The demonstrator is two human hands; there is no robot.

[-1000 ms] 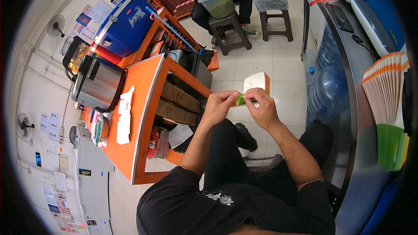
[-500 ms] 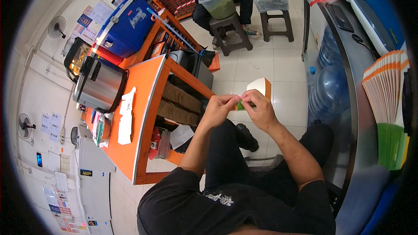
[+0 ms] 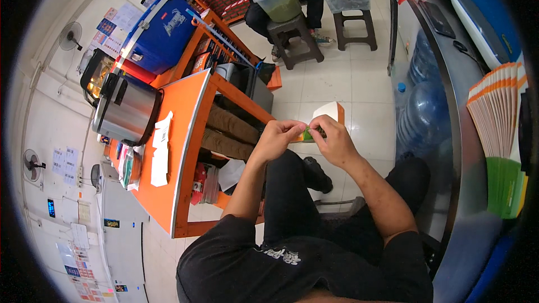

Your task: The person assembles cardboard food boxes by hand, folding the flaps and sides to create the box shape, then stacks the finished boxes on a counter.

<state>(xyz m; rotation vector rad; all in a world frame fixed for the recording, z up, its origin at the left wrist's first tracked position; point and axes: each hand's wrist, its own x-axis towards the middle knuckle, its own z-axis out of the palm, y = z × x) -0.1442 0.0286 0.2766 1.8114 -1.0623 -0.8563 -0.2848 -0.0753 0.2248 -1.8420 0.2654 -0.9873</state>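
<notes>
Seated over a pale tiled floor (image 3: 359, 84), beside an orange table (image 3: 185, 140) bearing a steel urn (image 3: 124, 109)

The left hand (image 3: 279, 137) and right hand (image 3: 336, 141) meet above the knees, fingertips of both pinching a small green piece (image 3: 308, 133), mostly hidden between them; its shape is hard to make out. Behind it an orange-and-white box (image 3: 330, 113) is partly covered, and a second seated person is cut off at the top edge

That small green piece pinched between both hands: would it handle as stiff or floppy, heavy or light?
Probably light: the green piece is held by fingertips alone, between the left hand and right hand. Likely thin and pliable, since it nearly disappears between the fingers, though its material is too small to tell. It should not roll.
</notes>
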